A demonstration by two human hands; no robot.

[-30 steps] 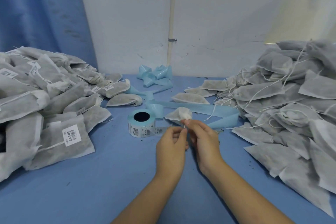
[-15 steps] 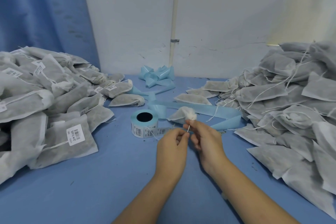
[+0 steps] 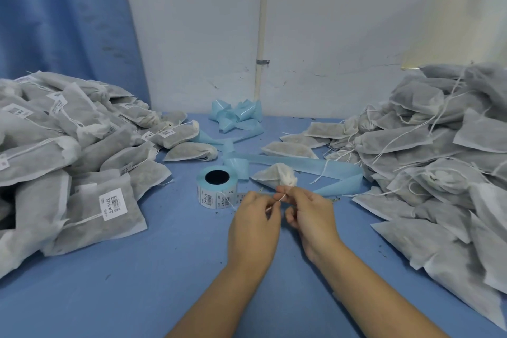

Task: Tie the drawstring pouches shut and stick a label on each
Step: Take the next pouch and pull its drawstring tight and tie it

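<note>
A small grey drawstring pouch [image 3: 270, 174] lies on the blue table just beyond my hands, its gathered white neck turned toward me. My right hand [image 3: 308, 214] pinches the white drawstring [image 3: 279, 198] right below that neck. My left hand [image 3: 253, 223] pinches the same string a little lower and to the left, and a loose end trails off toward the label roll [image 3: 217, 188]. The roll stands upright on its blue backing, barcode labels facing me, just left of my hands.
A heap of labelled pouches [image 3: 68, 162] fills the left side. A taller heap of unlabelled pouches [image 3: 439, 156] with loose strings fills the right. Spent blue backing ribbon [image 3: 315, 166] snakes behind the held pouch to a crumpled bunch [image 3: 237, 115] at the wall.
Both hands stayed at the pouch's neck. The drawstring now runs visibly between the two pinches, and the hands have drawn slightly apart.
</note>
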